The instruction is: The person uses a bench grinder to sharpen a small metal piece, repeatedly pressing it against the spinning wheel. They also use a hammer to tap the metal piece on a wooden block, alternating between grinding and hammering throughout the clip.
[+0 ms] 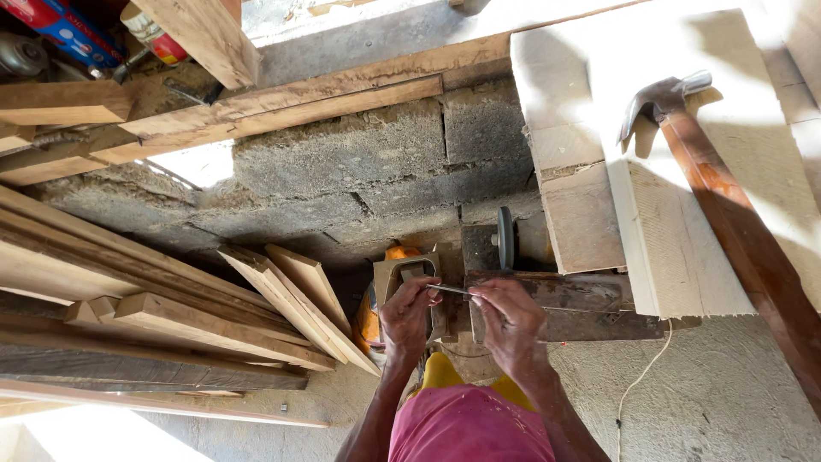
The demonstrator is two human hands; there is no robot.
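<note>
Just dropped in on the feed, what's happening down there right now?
A person is looking down at their own hands over a rough concrete-block wall. The left hand and right hand together pinch a thin grey metal rod, held level between them above a dark, worn bench vise. A claw hammer with a brown wooden handle lies untouched on the pale wooden boards to the right. Loose timber planks are stacked on the left.

Packages at the top-left corner

A flat blue-and-red printed package (64,27) lies left of the slanting pale wooden plank (208,36); a red-and-cream labelled can (154,34) sits just beside that plank.
</note>
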